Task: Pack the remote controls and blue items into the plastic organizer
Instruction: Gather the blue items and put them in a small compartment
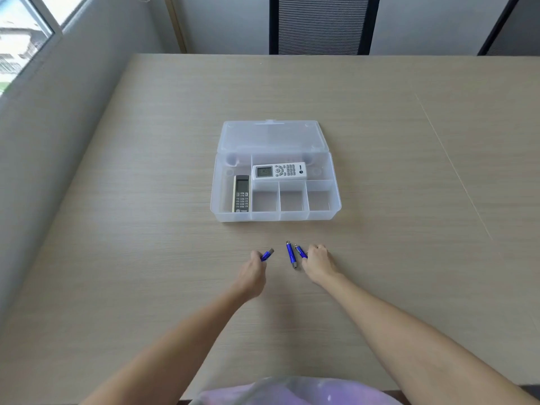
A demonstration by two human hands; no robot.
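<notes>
The clear plastic organizer (336, 197) lies open mid-table, its lid folded back. A white remote (279, 171) lies across its long rear compartment. A grey remote (241, 193) stands lengthwise in the left compartment. The three small front compartments hold nothing. In front of the box, my left hand (253, 271) is shut on a small blue stick with a metal tip (267, 255). My right hand (318, 263) is closed around the end of a second blue stick (301, 251). A third blue stick (291, 254) lies on the table just left of it, apart from both hands.
The wooden table (409, 171) stretches wide on all sides of the box. A black mesh chair (323, 24) stands behind the far edge, another (514, 27) at the far right. A wall and window run along the left.
</notes>
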